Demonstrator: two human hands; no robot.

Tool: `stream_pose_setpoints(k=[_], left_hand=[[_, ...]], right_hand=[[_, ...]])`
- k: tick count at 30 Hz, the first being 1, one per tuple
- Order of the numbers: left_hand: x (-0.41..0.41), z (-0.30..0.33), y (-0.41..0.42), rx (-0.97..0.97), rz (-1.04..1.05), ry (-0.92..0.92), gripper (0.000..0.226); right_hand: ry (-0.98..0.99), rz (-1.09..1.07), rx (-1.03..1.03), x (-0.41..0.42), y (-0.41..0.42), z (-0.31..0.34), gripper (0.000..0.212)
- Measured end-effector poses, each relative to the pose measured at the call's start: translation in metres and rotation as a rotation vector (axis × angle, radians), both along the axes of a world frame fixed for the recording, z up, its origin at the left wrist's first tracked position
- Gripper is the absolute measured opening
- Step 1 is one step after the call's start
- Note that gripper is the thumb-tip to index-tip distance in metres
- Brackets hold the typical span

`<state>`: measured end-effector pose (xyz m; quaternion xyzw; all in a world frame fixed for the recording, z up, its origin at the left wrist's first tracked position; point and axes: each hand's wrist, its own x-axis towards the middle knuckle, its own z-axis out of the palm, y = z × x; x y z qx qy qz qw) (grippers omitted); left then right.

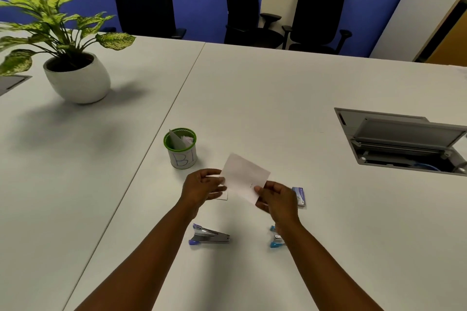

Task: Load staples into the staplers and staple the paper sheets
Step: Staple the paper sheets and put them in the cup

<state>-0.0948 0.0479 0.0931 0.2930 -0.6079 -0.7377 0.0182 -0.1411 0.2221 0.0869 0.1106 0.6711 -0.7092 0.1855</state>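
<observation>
White tabletop [278, 98], blue wall and black office chairs behind. Both hands hold a small white paper sheet [246, 177] above the tabletop: left hand [202, 188] pinching its left edge, right hand [278, 198] pinching the lower right corner. Green-rimmed cup [180, 149] beyond, handwritten "BT" on it, paper scraps inside. Purple stapler [208, 235] lies under the left forearm, blue stapler [276, 238] partly hidden by the right wrist. Staple box [299, 195] just right of the right hand, label unreadable.

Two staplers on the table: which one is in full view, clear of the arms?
The purple-tipped stapler, lying below the left hand. The blue-tipped stapler is partly hidden behind the right forearm, under the right hand.
</observation>
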Motion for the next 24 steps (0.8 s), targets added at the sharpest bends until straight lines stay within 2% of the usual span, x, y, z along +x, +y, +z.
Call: stream_pose_setpoints(k=[1, 4, 6, 8, 11, 16, 20, 24], left_hand=[[0.000, -0.003, -0.007, -0.065, 0.037, 0.007, 0.026], [0.000, -0.013, -0.030, -0.519, 0.165, -0.021, 0.027], [0.001, -0.018, -0.046, -0.743, 0.214, -0.002, 0.034], [-0.001, -0.022, -0.063, -0.884, 0.196, -0.005, 0.042], [-0.007, -0.026, -0.086, -1.079, 0.065, -0.109, 0.056], [-0.015, -0.034, -0.102, -1.259, -0.119, -0.200, 0.061], [-0.017, -0.040, -0.105, -1.271, -0.159, -0.216, 0.059], [-0.016, -0.044, -0.108, -1.255, -0.138, -0.177, 0.058]], right_hand=[[0.062, -0.002, 0.050, -0.005, -0.006, 0.001, 0.016], [0.275, -0.009, 0.204, -0.022, -0.028, 0.010, 0.020], [0.395, 0.011, 0.286, -0.033, -0.046, 0.017, 0.023], [0.505, 0.034, 0.333, -0.041, -0.065, 0.026, 0.022], [0.694, 0.064, 0.404, -0.051, -0.098, 0.038, 0.012], [0.926, 0.177, 0.581, -0.067, -0.148, 0.044, 0.018], [1.089, 0.276, 0.731, -0.077, -0.178, 0.040, 0.018], [1.133, 0.436, 0.817, -0.079, -0.202, 0.028, 0.020]])
